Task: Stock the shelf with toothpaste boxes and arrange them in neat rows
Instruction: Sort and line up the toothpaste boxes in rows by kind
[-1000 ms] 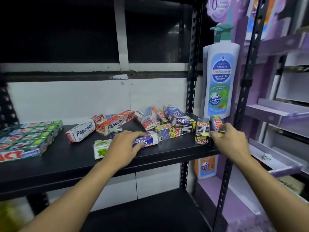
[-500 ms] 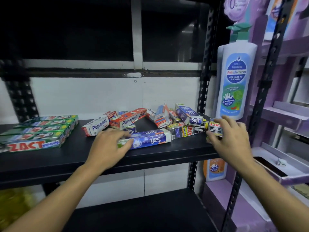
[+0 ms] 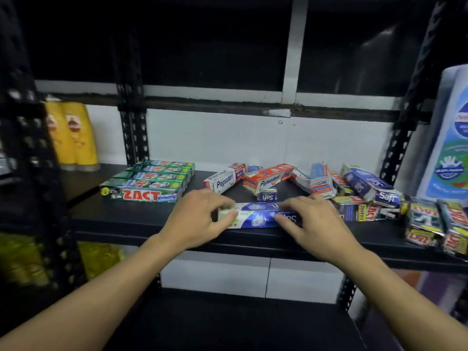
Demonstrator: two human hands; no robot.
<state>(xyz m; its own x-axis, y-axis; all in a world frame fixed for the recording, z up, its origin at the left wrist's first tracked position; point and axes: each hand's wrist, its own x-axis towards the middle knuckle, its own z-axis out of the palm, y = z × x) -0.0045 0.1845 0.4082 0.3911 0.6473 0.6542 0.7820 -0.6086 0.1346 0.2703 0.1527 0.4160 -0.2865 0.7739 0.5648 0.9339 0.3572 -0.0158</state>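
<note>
Retail shop, stocking aisle. A black steel shelf [image 3: 126, 219] on slotted uprights [image 3: 133, 127] carries packaged goods in multiples: toothpaste boxes [image 3: 149, 195] branded ZACT, Pepsodent and Safi, some lying in an even row, others in a loose heap. Identical yellow bottles [image 3: 73, 135] stand in the neighbouring bay at left, and a large printed wash bottle [image 3: 453, 148] stands at the right edge.

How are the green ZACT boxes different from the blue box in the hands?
The green ZACT boxes have red letters; the blue Safi box is blue and white. The green ZACT boxes sit untouched in a neat row; the blue Safi box is gripped by the left hand and right hand. Both lie flat on the black shelf.
</note>
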